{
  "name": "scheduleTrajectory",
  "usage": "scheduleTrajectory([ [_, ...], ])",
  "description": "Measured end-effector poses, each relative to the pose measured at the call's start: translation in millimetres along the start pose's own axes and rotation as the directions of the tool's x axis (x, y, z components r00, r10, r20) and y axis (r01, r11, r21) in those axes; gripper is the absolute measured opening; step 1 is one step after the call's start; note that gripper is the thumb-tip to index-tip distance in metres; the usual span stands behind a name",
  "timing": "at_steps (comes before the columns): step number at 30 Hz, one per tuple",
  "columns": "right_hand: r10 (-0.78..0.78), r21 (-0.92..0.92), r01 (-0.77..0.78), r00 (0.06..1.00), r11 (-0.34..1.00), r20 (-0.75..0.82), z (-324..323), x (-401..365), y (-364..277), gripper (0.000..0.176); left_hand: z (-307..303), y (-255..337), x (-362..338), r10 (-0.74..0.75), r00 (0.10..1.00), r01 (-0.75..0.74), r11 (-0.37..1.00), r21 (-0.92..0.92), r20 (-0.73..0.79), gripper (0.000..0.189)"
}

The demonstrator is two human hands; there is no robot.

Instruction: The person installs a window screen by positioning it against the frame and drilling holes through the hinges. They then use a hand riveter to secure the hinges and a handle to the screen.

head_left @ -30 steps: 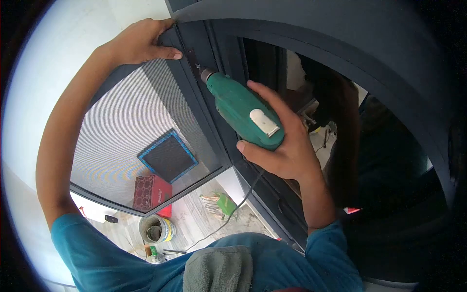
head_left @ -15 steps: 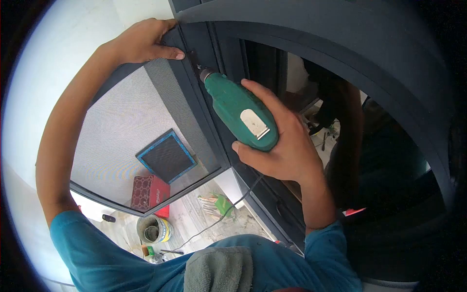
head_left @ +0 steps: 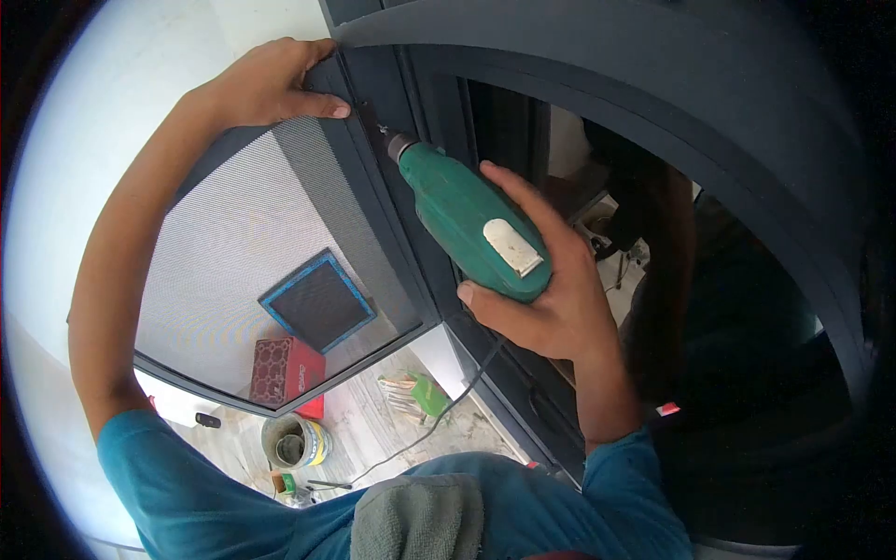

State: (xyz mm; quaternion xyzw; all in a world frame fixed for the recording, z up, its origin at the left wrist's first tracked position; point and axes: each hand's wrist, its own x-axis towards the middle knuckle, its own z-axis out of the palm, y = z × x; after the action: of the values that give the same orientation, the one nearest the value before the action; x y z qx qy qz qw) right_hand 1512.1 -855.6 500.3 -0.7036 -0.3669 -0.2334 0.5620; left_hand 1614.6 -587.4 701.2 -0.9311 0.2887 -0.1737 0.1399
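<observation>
My right hand (head_left: 551, 289) is wrapped round the rear of a green power drill (head_left: 471, 219). The drill points up and left, with its metal chuck and bit at the edge of a dark grey frame (head_left: 415, 177). My left hand (head_left: 271, 84) grips the upper edge of a hinged mesh screen panel (head_left: 224, 243), its thumb bent over the panel's frame near the bit. A small metal plate (head_left: 370, 117) shows beside the bit. Whether the bit touches it, I cannot tell.
Behind the mesh are a blue-edged dark panel (head_left: 319, 297) and a red box (head_left: 289, 369). On the floor stand a bucket (head_left: 294, 442) and a green-and-white bundle (head_left: 425, 397). A cord (head_left: 401, 434) runs down from the drill. Dark reflective glass (head_left: 737, 308) fills the right side.
The drill and my right hand have shifted slightly right and down, away from the left thumb. My left hand stays on the panel, almost unmoved.
</observation>
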Motion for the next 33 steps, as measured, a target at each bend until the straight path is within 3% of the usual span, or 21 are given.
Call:
scheduleTrajectory([
  [8,-0.004,0.030,0.004,1.000,1.000,0.021,0.5,-0.1,2.0,0.085,2.9,-3.5,0.1,0.063,0.998,-0.065,0.996,-0.063,-0.031,0.053],
  [16,0.059,0.071,-0.059,0.998,0.996,-0.001,4.8,-1.1,5.4,0.086,0.6,0.6,0.6,0.002,1.000,-0.002,1.000,-0.024,-0.002,0.054],
  [29,-0.016,0.010,0.016,0.999,1.000,0.033,-2.3,-5.9,3.0,0.087,-1.9,7.0,-4.1,-0.014,1.000,0.014,0.999,-0.042,0.000,0.053],
  [32,-0.031,0.001,0.031,0.999,1.000,0.032,-1.3,-5.5,2.6,0.087,2.3,-0.4,-4.3,0.088,0.994,-0.091,0.995,-0.043,-0.063,0.055],
  [33,-0.027,-0.013,0.028,0.999,1.000,0.032,-1.1,-4.9,1.8,0.087,1.5,0.1,-4.7,0.061,0.997,-0.063,0.997,-0.048,-0.046,0.056],
])
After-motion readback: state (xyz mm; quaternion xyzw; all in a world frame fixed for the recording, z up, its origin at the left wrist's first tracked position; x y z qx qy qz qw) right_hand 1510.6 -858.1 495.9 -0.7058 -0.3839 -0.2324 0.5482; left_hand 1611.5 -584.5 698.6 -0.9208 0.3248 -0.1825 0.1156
